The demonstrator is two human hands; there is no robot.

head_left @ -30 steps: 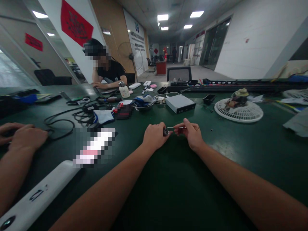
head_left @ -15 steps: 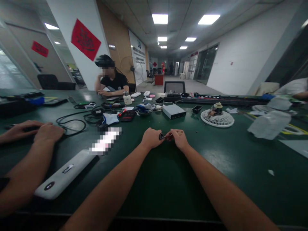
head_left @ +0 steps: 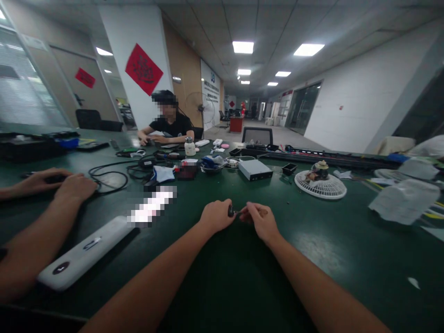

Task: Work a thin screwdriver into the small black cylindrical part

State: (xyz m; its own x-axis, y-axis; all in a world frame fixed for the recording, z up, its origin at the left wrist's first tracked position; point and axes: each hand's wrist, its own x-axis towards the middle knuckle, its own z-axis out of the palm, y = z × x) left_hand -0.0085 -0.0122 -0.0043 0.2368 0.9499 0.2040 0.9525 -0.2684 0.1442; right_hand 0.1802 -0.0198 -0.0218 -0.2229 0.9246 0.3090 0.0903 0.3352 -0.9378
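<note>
Both my hands are in front of me over the dark green table (head_left: 222, 286). My left hand (head_left: 215, 216) is closed around a small dark round object (head_left: 231, 211). Close on its right, my right hand (head_left: 261, 221) pinches a thin tool (head_left: 237, 212) whose tip reaches toward the dark object. Whether the tip touches it is too small to tell. Behind my hands lies a grey and black box (head_left: 255, 170), and to the right a white round grille (head_left: 321, 186) carries a small motor-like part.
At the left are another person's hands (head_left: 74, 187), near black cables (head_left: 111, 178) and a long white device (head_left: 86, 252). A person (head_left: 169, 125) sits across the table beside a white bottle (head_left: 189, 147). White wrapping (head_left: 404, 201) lies at the right.
The view has tilted up and turned slightly left, so most things appear lower and farther right. My hands keep their holds, a little farther apart. The person opposite has lowered a hand from the head.
</note>
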